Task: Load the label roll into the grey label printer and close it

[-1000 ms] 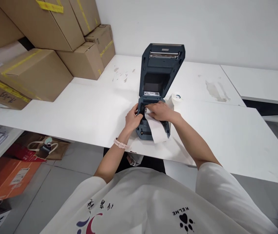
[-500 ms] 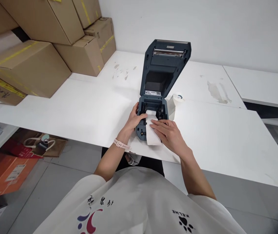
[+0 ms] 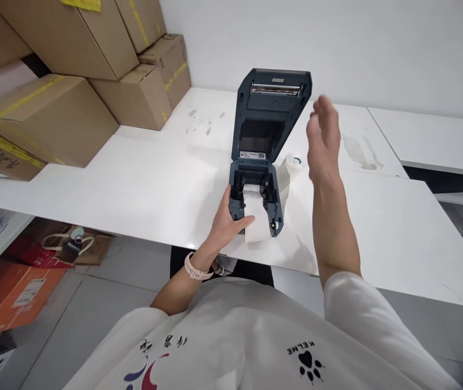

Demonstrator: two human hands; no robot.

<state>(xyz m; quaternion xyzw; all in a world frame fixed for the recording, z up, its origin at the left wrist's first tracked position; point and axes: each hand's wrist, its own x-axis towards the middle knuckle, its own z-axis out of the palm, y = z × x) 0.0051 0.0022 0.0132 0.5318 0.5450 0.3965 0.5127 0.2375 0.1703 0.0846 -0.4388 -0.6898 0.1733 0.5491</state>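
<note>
A dark blue-grey label printer (image 3: pixel 278 208) stands on the table with its lid (image 3: pixel 274 115) tilted up and back. Inside sits a roll of white label paper (image 3: pixel 257 219), its loose end hanging over the printer's front edge. My left hand (image 3: pixel 227 219) grips the printer's left side, the thumb lying on the paper strip and the other fingers partly hidden along the housing. To the right of the lid, my right hand (image 3: pixel 324 142) is raised in the air with its fingers stretched out. It holds nothing and appears apart from the lid.
Behind the printer's right side lies a curled strip of pale backing paper with a small roll (image 3: pixel 292 162). Cardboard boxes (image 3: pixel 134 95) are stacked at the back left of the white table (image 3: pixel 166 179). An orange box (image 3: pixel 15 295) is low on the left. A wall stands behind.
My right hand has left the label paper and risen up and right beside the lid. My left thumb has shifted down onto the paper strip.
</note>
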